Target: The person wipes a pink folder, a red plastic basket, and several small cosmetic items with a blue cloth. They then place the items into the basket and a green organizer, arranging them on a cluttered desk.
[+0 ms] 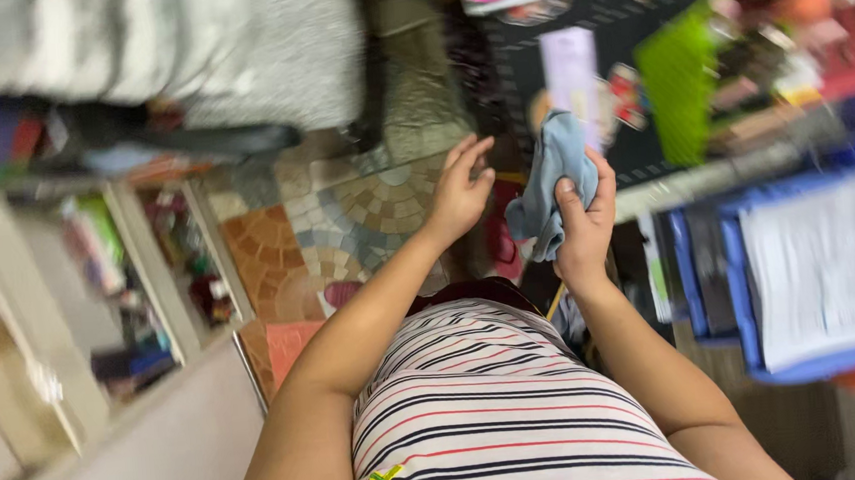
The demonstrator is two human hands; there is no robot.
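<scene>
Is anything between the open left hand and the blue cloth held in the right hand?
Nothing visible. The left hand is open beside the blue cloth, which the right hand grips. Only a narrow gap separates them, with the blurred dark board behind it.

— Where's the cloth (pixel 549 186)?
— In the right hand (pixel 583 221), just right of the left hand (pixel 459 193), both raised before the chest.
— Behind them?
— Cluttered table (pixel 677 82); tiled floor (pixel 346 226) below the left hand.
— Off to the sides?
— Shelf unit (pixel 80 294) far left, tray of papers (pixel 811 273) right, couch (pixel 183 47) at upper left beyond the floor.
</scene>
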